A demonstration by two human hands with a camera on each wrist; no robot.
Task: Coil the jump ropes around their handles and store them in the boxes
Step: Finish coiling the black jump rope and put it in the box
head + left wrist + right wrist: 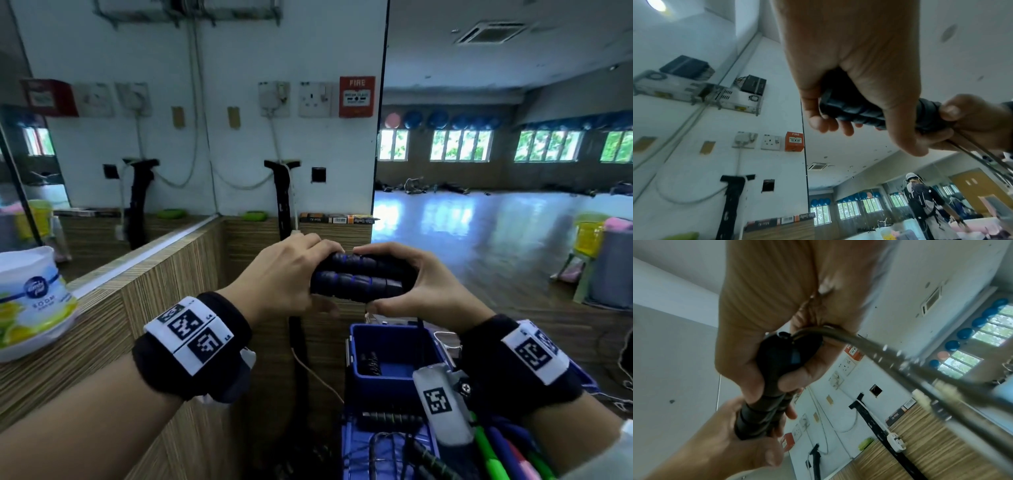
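To your left a white tub (32,301) sits on the wood-grain counter (144,294). On the wall ahead — a red fire alarm (357,96) just beside a socket (314,99). A green dish (255,215) and flat boxes (337,218) lie on the ledge — mirrors flank the wall.

A red alarm box (357,97) on the wall reads "FIRE" in white. The white tub (32,301) on the ledge shows "ROOM"; its brand badge is too blurred to read.
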